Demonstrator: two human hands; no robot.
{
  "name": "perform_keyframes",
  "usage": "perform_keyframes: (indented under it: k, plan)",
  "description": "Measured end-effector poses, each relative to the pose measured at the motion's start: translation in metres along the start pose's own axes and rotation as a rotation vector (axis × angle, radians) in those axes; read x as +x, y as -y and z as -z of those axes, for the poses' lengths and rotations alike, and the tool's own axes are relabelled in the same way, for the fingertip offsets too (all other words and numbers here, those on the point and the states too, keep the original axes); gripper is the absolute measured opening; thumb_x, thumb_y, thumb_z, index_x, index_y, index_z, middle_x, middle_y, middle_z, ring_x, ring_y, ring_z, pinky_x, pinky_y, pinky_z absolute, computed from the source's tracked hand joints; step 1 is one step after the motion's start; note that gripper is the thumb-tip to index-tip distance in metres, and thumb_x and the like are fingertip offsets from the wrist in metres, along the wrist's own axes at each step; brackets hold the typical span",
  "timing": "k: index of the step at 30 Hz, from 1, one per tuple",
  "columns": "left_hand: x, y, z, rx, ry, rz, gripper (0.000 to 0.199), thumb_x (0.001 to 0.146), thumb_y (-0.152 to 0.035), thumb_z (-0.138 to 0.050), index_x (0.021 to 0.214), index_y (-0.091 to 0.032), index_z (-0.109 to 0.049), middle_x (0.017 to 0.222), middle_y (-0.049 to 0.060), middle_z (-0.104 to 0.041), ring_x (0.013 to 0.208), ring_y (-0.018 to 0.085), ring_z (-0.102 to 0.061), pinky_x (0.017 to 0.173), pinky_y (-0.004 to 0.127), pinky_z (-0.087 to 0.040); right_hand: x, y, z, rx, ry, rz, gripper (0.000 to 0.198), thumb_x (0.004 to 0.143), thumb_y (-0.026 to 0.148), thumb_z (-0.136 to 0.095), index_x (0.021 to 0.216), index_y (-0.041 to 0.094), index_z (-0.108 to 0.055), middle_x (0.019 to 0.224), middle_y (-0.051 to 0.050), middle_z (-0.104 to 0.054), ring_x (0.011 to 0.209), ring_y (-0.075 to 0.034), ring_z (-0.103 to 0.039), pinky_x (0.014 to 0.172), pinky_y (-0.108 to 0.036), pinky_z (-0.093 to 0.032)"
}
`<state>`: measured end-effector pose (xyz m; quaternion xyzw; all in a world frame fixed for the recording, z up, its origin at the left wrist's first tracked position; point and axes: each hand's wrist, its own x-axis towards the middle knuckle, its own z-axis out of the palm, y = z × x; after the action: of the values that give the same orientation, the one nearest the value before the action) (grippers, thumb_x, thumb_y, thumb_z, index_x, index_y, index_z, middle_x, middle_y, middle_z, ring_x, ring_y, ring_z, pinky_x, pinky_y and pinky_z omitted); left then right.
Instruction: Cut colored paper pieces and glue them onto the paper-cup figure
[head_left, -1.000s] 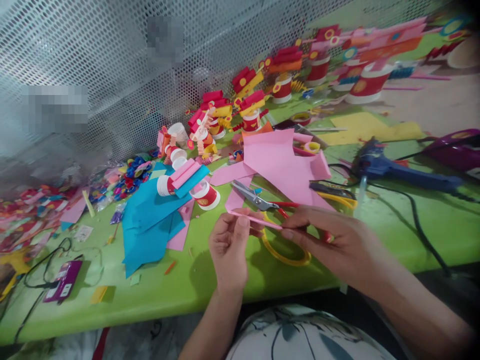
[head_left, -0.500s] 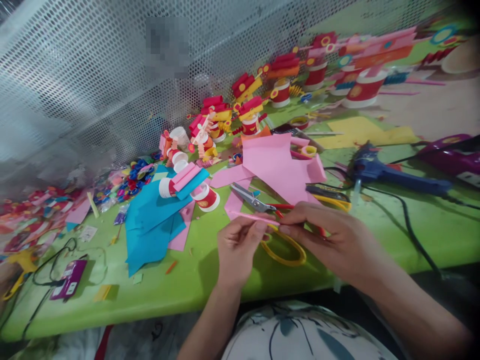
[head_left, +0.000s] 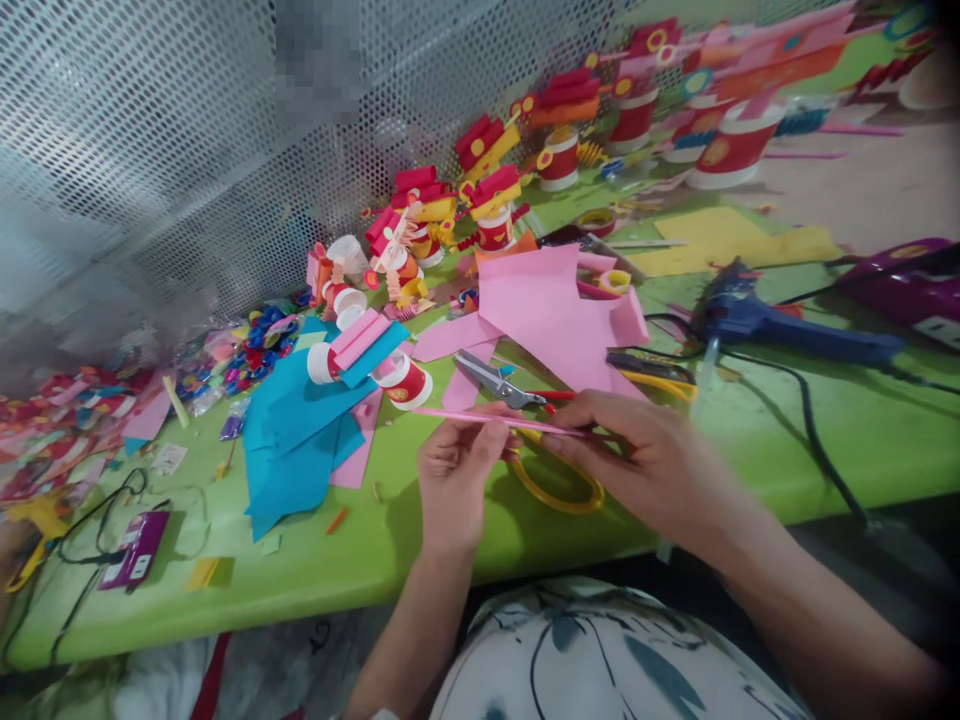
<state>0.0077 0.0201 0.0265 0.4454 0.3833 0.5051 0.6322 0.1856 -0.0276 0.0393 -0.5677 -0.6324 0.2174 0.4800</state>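
Observation:
A thin pink paper strip (head_left: pixel 521 423) runs between my two hands, above the table's front part. My left hand (head_left: pixel 459 465) pinches it near its middle, with one end sticking out to the left. My right hand (head_left: pixel 637 450) grips its other end between thumb and fingers. Just behind and below the hands lie scissors (head_left: pixel 495 382), blades open, with red and yellow handles; the right hand hides part of them. A large sheet of pink paper (head_left: pixel 551 310) spreads beyond the scissors. Left of it, a red and white paper cup (head_left: pixel 405 382) stands near blue paper (head_left: pixel 300 430).
On the right lie a blue glue gun (head_left: pixel 795 330) with a black cord and a yellow-handled cutter (head_left: pixel 652 370). Finished-looking cup models (head_left: pixel 495 215) line the back, by a perforated metal panel (head_left: pixel 187 150). A purple box (head_left: pixel 135 550) and a yellow glue gun (head_left: pixel 41 515) are at left.
More of the pink strip now sticks out left of my left hand, and it lies flatter. My right hand has moved slightly along with it. The view has shifted a little.

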Motion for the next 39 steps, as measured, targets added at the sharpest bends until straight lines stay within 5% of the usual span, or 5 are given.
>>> perform_keyframes:
  k: [12,22,39]
  plan:
    - [-0.001,0.002,0.001,0.090,0.022,-0.031,0.027,0.086,-0.040,-0.089,0.106,-0.021,-0.087,0.095,0.008,-0.086,0.071,0.014,-0.075,0.067,0.024,-0.062,-0.003,-0.005,-0.001,0.122,0.018,-0.116,0.016,0.099,0.044,-0.071,0.104,0.029,-0.077,0.097,-0.004,-0.081,0.086,-0.026,-0.074,0.075,-0.039,-0.059]
    - [-0.005,-0.001,-0.002,0.142,0.062,-0.065,0.026,0.086,-0.036,-0.090,0.108,-0.022,-0.088,0.091,0.006,-0.085,0.072,0.012,-0.075,0.070,0.021,-0.064,0.003,0.000,0.004,0.133,0.043,-0.072,0.021,0.102,0.035,-0.066,0.086,0.025,-0.075,0.080,0.000,-0.074,0.073,-0.016,-0.066,0.067,-0.027,-0.051]
    - [-0.003,0.002,0.000,0.076,0.126,-0.053,0.029,0.088,-0.036,-0.088,0.115,-0.024,-0.086,0.098,0.007,-0.086,0.073,0.013,-0.076,0.069,0.023,-0.063,0.005,-0.002,0.008,0.271,0.141,-0.268,0.046,0.094,0.064,-0.069,0.079,0.022,-0.077,0.071,-0.002,-0.068,0.064,-0.017,-0.056,0.055,-0.028,-0.044]
